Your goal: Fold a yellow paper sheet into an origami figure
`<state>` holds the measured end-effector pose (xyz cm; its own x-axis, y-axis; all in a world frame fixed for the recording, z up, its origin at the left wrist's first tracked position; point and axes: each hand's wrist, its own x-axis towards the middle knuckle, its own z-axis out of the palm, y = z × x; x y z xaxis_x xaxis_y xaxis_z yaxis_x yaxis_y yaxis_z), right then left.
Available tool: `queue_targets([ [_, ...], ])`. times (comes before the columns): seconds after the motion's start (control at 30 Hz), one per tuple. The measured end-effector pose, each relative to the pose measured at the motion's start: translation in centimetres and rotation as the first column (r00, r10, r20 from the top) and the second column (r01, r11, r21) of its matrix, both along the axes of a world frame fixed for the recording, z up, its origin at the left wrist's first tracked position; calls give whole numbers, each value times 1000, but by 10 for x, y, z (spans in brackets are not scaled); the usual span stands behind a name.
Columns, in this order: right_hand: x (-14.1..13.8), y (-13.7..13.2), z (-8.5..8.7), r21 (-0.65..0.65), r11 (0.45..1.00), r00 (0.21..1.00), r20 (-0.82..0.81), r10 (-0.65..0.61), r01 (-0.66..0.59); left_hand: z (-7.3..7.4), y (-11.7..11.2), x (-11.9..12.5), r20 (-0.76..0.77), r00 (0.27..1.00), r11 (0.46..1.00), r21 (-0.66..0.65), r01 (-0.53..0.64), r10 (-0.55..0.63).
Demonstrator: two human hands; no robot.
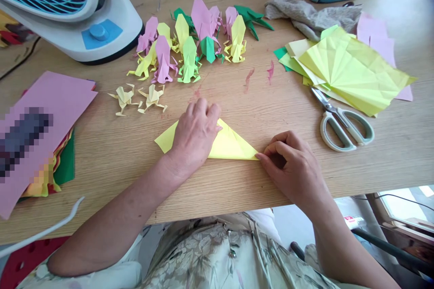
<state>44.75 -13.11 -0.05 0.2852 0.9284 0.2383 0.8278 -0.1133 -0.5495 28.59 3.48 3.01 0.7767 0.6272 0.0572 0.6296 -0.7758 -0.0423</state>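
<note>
A folded sheet of yellow paper (232, 143) lies flat on the table in front of me, its straight edge towards my body. Across its upper middle, my left hand (196, 128) presses down with bent fingers held close together, covering part of the sheet. The thumb and forefinger of my right hand (293, 167) pinch the paper's pointed right corner. Just beyond my left hand stand two small cream paper figures (154, 98). Further back is a group of folded paper figures in pink (163, 61), yellow and green (190, 61).
Scissors (346, 124) lie to the right, beside a stack of creased yellow paper (356, 67). A grey cloth (301, 13) is behind them. On the left are a white and blue fan (111, 18) and a pile of coloured paper (57, 99). A white cable (50, 230) crosses the near left edge.
</note>
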Motion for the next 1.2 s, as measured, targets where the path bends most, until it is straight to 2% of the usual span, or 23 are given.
queue_targets([
  [0.1,0,0,0,-4,1000,1000,-7,-2,2,-7,3,-3,60,985,984,-65,164,-160],
  [0.2,-1,0,0,-7,1000,1000,-5,-5,5,-6,0,-6,86,978,975,-103,198,-190],
  [0.3,-2,1,2,-9,1000,1000,-11,-3,3,4,-16,-6,12,987,983,-89,163,-163],
  [0.4,0,-2,5,-16,1000,998,-67,3,-4,12,-38,1,-68,997,999,-32,45,-47],
  [0.5,2,-11,8,3,1000,989,-147,14,-13,14,-54,8,-109,994,1000,-12,-22,21],
  [0.63,4,-28,8,32,999,988,-157,-9,14,12,-58,13,-145,989,999,4,-37,37],
  [0.8,-5,-40,6,52,998,996,-81,-30,34,10,-58,15,-147,987,998,32,-62,66],
  [1.0,-30,-45,0,32,998,990,132,50,-55,10,-62,18,-169,981,996,9,-90,90],
  [1.2,-43,-43,-2,-9,1000,961,275,16,-14,10,-63,17,-203,976,996,60,-70,81],
])
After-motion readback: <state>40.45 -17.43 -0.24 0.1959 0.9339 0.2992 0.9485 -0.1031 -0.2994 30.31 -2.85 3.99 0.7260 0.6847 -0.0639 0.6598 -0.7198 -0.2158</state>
